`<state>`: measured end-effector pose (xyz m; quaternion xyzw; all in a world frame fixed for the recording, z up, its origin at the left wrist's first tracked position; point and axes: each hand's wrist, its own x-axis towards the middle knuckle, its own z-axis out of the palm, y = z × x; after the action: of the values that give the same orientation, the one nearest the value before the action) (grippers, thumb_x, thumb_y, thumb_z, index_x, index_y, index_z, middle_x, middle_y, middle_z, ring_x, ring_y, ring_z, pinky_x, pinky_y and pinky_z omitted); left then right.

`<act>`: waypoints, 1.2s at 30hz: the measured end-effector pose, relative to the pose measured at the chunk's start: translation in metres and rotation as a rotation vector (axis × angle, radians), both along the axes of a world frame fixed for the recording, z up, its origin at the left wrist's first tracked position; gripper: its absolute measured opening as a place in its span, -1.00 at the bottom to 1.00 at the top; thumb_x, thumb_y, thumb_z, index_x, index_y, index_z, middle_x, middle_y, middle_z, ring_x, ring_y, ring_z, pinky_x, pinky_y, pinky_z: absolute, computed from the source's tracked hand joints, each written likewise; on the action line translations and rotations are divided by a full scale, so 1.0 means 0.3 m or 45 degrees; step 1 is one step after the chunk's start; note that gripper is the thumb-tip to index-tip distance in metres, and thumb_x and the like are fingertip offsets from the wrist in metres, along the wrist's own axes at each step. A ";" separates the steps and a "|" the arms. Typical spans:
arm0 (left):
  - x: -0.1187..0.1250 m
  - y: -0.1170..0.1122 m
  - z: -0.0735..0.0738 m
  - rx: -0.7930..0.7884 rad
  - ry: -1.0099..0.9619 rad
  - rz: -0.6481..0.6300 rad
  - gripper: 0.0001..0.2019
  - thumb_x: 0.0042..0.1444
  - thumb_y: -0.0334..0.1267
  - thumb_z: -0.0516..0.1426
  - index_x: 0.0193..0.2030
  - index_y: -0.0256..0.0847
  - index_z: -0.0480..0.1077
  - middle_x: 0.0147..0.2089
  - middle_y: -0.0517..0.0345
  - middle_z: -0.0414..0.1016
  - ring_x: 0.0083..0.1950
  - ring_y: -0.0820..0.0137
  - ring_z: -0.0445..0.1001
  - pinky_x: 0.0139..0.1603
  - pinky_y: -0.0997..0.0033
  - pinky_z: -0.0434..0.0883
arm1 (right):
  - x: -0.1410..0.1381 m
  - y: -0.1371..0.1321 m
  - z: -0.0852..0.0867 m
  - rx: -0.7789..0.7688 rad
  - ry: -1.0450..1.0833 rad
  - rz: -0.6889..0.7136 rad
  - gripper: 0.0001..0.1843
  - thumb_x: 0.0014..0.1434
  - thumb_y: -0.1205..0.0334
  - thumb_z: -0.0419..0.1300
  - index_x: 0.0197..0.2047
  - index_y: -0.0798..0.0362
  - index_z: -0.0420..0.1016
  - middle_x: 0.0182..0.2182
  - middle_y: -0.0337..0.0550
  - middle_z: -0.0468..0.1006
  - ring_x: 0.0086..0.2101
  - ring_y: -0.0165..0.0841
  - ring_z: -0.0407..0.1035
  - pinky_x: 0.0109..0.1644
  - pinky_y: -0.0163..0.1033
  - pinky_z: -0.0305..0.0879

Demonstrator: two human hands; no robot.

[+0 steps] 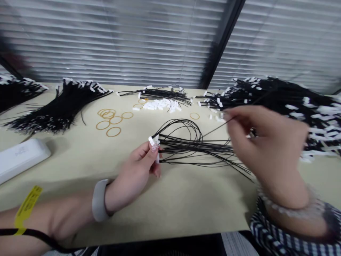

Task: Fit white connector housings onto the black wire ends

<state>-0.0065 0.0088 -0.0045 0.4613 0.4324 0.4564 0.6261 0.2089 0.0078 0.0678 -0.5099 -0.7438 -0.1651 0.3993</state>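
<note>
My left hand [138, 163] is closed in a pinch on the white plastic ends [155, 143] of a small bunch of thin black cords [191, 144] that fan out to the right over the beige table [186, 199]. My right hand [266, 145], blurred by motion, pinches one single black cord [213, 131] at its tip, just right of the bunch. Some cords in the bunch curl into loops behind my left hand.
A big heap of black cords with white tags [287, 103] lies at the right. Another black bundle [61, 108] lies at the left. Rubber bands [110, 121] and loose white clips [160, 104] sit mid-table. A white flat object [18, 158] rests at the left edge.
</note>
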 end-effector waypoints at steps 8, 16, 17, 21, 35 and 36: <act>-0.006 -0.004 -0.019 0.064 0.106 -0.055 -0.75 0.19 -0.07 0.00 -0.29 -0.21 0.31 -0.54 0.31 0.24 -0.57 0.59 0.21 -0.52 0.53 0.21 | -0.066 -0.031 0.001 -0.380 0.924 0.535 -0.68 0.20 0.35 0.04 0.02 -0.08 0.28 -0.49 -0.28 0.40 -0.58 -0.50 0.25 -0.57 -0.35 0.16; -0.012 -0.013 -0.010 0.158 0.229 -0.108 -0.72 0.21 -0.06 -0.04 -0.28 -0.21 0.32 -0.58 0.29 0.25 -0.55 0.55 0.21 -0.51 0.53 0.18 | -0.127 -0.023 -0.073 -0.554 0.148 0.499 -0.85 0.16 0.40 0.06 -0.41 0.10 0.41 -0.49 -0.30 0.46 -0.44 -0.57 0.30 -0.34 -0.45 0.18; -0.013 -0.014 -0.008 0.173 0.251 -0.118 -0.72 0.22 -0.06 -0.05 -0.28 -0.21 0.31 -0.59 0.29 0.26 -0.55 0.54 0.21 -0.50 0.53 0.18 | -0.129 -0.023 -0.074 -0.563 0.123 0.494 -0.84 0.15 0.40 0.06 -0.44 0.11 0.39 -0.52 -0.30 0.44 -0.46 -0.57 0.27 -0.36 -0.45 0.16; -0.014 -0.017 0.000 0.229 0.339 -0.146 -0.71 0.22 -0.06 -0.07 -0.36 -0.21 0.27 -0.59 0.28 0.26 -0.54 0.53 0.21 -0.49 0.52 0.18 | -0.133 -0.023 -0.072 -0.623 0.013 0.455 -0.77 0.16 0.36 0.04 -0.53 0.12 0.29 -0.59 -0.32 0.34 -0.52 -0.57 0.16 -0.44 -0.40 0.05; -0.011 -0.027 0.012 0.314 0.454 -0.191 -0.74 0.22 -0.10 -0.08 -0.34 -0.19 0.27 -0.58 0.28 0.24 -0.53 0.51 0.21 -0.51 0.55 0.21 | -0.137 -0.019 -0.075 -0.654 -0.067 0.408 -0.80 0.16 0.35 0.01 -0.44 0.12 0.40 -0.53 -0.27 0.42 -0.49 -0.52 0.24 -0.39 -0.37 0.07; -0.011 -0.028 0.012 0.318 0.459 -0.196 -0.74 0.22 -0.10 -0.08 -0.36 -0.19 0.27 -0.59 0.28 0.24 -0.54 0.51 0.20 -0.51 0.56 0.21 | -0.138 -0.019 -0.078 -0.650 -0.085 0.396 -0.79 0.17 0.34 0.00 -0.43 0.12 0.40 -0.52 -0.26 0.43 -0.48 -0.52 0.25 -0.38 -0.36 0.08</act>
<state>-0.0098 0.0004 -0.0009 0.6406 0.4411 0.3676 0.5098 0.1676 0.0023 0.0443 -0.4680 -0.8432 0.0739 0.2540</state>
